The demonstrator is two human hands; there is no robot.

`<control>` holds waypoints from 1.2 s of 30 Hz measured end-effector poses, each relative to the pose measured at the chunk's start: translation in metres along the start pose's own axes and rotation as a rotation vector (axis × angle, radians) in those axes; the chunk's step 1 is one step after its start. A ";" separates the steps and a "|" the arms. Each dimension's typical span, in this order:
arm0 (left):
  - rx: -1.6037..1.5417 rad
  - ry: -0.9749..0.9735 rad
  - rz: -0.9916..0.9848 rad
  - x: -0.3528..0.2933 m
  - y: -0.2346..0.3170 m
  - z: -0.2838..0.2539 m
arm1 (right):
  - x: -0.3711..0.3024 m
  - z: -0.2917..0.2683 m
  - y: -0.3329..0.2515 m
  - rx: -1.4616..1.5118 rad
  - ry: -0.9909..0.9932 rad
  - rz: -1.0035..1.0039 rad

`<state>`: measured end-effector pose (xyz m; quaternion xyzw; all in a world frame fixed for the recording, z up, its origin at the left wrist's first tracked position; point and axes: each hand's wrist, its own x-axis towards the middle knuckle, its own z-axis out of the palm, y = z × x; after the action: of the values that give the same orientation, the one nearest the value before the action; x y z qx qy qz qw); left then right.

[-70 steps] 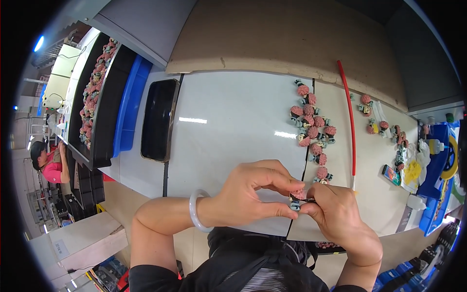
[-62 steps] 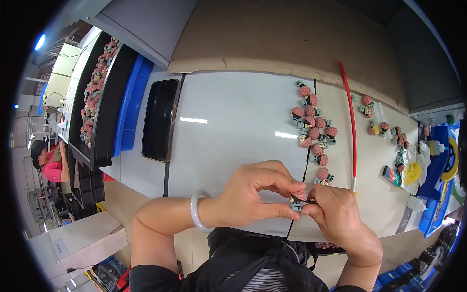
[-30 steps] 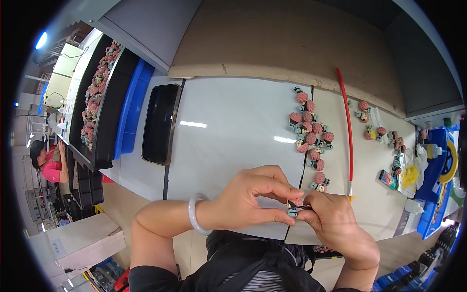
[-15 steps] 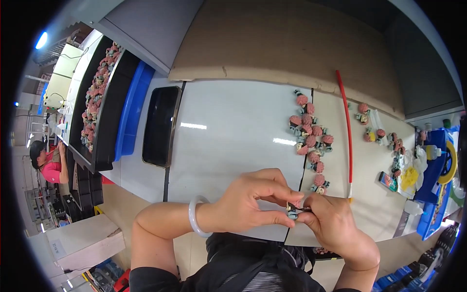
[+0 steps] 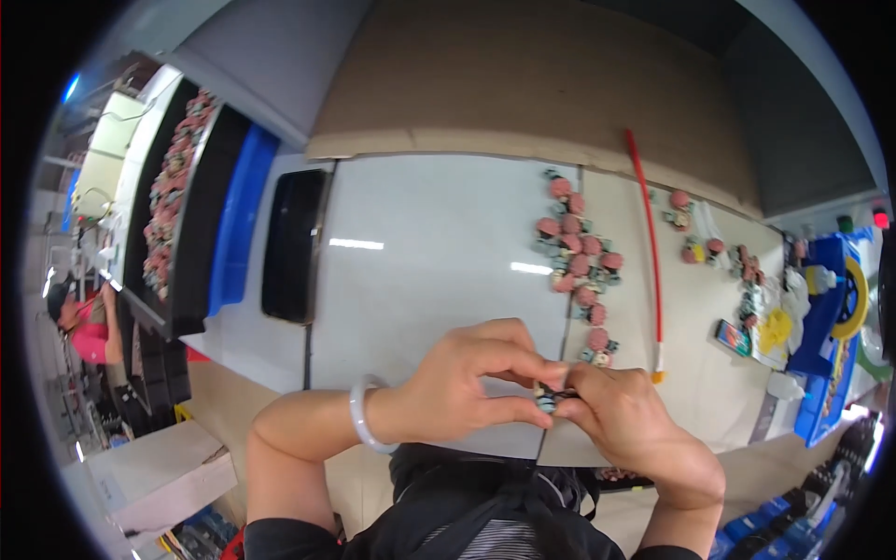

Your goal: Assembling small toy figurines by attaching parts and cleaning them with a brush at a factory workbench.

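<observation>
We see the left hand [image 5: 462, 387], lower centre of the frame, fingers clamped on a small pale-blue-and-black figurine [image 5: 545, 403], held up over the near edge of the glossy white table [image 5: 420, 299]. We have the right hand [image 5: 630, 411] just beside it, fingers pinched on a thin dark tool [image 5: 566, 395], tip too blurred to tell if touching. Right of centre we log a cluster of pink-topped small figurines [image 5: 580, 265], then a long red-handled brush [image 5: 651, 245]; black rectangular phone [image 5: 293, 247] left of centre.
</observation>
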<state>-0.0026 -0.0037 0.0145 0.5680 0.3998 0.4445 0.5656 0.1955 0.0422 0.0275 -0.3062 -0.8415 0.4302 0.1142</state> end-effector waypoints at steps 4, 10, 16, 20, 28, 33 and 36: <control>0.120 -0.009 0.012 0.003 0.004 0.003 | -0.002 -0.003 -0.001 -0.054 -0.024 0.006; 0.049 -0.012 -0.011 0.000 -0.002 0.006 | 0.003 -0.005 0.008 0.062 -0.127 -0.034; 0.040 0.022 0.056 0.000 0.002 0.004 | 0.000 -0.001 0.003 -0.040 0.039 -0.069; 0.047 0.023 0.049 -0.001 0.001 0.004 | 0.000 0.002 0.003 -0.065 0.057 -0.081; 0.051 0.016 0.032 0.000 0.000 0.004 | 0.000 0.001 0.002 -0.083 0.033 -0.069; 0.055 0.008 0.015 -0.001 0.001 0.005 | -0.001 0.000 0.001 -0.077 -0.004 -0.043; 0.058 -0.006 0.032 0.000 -0.002 0.005 | -0.001 -0.002 0.001 -0.057 -0.044 -0.018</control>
<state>0.0025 -0.0052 0.0123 0.5920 0.4016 0.4399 0.5429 0.1977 0.0437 0.0282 -0.2924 -0.8584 0.4116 0.0908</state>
